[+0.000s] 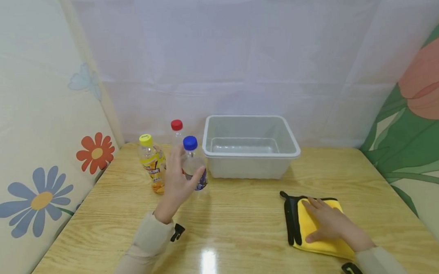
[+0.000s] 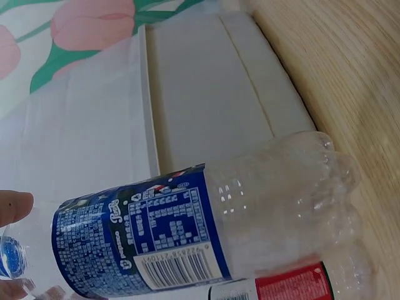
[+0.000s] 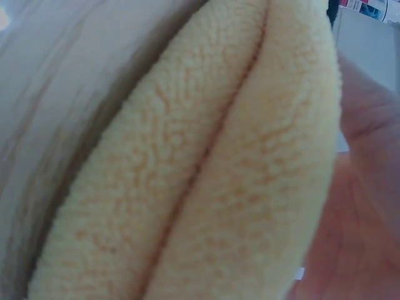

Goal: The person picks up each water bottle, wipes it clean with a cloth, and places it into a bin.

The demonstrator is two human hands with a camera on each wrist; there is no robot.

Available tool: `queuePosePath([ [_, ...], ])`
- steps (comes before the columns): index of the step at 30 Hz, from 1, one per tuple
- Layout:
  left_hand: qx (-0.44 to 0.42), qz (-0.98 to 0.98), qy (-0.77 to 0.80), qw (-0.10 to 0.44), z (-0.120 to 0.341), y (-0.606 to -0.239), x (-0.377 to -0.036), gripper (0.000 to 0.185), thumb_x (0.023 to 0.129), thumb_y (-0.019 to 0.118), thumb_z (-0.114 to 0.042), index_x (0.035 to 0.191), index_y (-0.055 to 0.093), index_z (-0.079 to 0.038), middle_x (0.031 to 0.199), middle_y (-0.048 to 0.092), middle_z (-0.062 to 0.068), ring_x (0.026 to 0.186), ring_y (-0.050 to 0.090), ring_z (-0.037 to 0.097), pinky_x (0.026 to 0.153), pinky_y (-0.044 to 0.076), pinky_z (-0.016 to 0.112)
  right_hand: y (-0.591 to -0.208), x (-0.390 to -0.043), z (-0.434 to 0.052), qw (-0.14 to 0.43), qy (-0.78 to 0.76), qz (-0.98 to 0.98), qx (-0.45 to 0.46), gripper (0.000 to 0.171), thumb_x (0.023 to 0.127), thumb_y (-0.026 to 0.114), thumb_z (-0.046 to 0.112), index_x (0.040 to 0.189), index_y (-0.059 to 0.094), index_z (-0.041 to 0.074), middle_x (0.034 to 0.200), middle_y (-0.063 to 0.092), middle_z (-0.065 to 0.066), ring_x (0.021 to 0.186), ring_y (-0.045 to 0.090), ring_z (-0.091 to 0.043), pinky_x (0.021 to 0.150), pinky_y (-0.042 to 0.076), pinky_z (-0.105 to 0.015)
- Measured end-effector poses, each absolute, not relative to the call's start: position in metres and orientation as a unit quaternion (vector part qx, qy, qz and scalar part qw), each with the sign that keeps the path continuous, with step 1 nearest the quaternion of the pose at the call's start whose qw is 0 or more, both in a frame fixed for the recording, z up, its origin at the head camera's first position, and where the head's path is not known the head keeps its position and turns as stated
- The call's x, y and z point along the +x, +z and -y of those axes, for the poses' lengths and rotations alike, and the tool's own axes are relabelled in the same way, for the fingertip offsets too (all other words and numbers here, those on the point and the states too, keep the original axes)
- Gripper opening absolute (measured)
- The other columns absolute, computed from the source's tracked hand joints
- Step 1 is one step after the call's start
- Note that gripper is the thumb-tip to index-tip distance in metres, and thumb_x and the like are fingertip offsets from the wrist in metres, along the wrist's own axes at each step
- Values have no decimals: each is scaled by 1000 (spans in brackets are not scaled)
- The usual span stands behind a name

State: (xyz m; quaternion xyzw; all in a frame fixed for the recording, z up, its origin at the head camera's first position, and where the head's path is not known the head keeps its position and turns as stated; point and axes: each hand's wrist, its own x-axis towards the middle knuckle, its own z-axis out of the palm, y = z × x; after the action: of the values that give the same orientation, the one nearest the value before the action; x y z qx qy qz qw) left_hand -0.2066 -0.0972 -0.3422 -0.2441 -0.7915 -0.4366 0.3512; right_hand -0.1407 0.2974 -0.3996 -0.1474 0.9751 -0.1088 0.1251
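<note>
My left hand [image 1: 179,179] is at a clear plastic bottle with a blue cap [image 1: 190,143] and a blue label [image 2: 137,237], which stands upright. Its fingers are extended on the bottle's left side, with the thumb [image 2: 14,207] out near the upper part. A red-capped bottle [image 1: 176,125] stands just behind, and a yellow-capped bottle [image 1: 152,164] with orange contents is to the left. My right hand [image 1: 328,222] rests with spread fingers on a folded yellow cloth [image 1: 307,219] edged in black. The cloth's thick fold [image 3: 200,162] fills much of the right wrist view.
A pale plastic bin [image 1: 248,164] stands at the back of the wooden table [image 1: 238,226], right of the bottles. White sheeting [image 1: 238,50] hangs behind it, and flower-printed panels [image 1: 31,120] flank the table. Black strap buckles hang at both wrists.
</note>
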Motion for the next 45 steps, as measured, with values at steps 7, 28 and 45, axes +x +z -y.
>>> queuePosePath([
  [7,-306,769,-453,332,86,-339,-200,76,73,74,-9,135,31,4,122,46,20,107,49,29,78,52,38,-401,-141,-298,118,-111,-975,-151,106,56,75,56,131,38,-9,136,27,-37,120,24,-56,85,29,-72],
  [28,-377,762,-469,240,60,-345,-190,72,76,73,-11,135,33,-1,130,45,13,116,46,25,93,45,37,-403,-142,-299,82,-93,-977,-173,103,56,75,57,128,42,-9,131,34,-37,115,33,-56,82,36,-68],
  [45,-410,753,-459,234,45,-354,-200,72,77,72,-14,136,33,-3,132,43,12,121,41,23,96,42,42,-406,-140,-301,58,-109,-974,-192,102,56,75,58,126,45,-11,126,39,-38,111,40,-53,82,40,-63],
])
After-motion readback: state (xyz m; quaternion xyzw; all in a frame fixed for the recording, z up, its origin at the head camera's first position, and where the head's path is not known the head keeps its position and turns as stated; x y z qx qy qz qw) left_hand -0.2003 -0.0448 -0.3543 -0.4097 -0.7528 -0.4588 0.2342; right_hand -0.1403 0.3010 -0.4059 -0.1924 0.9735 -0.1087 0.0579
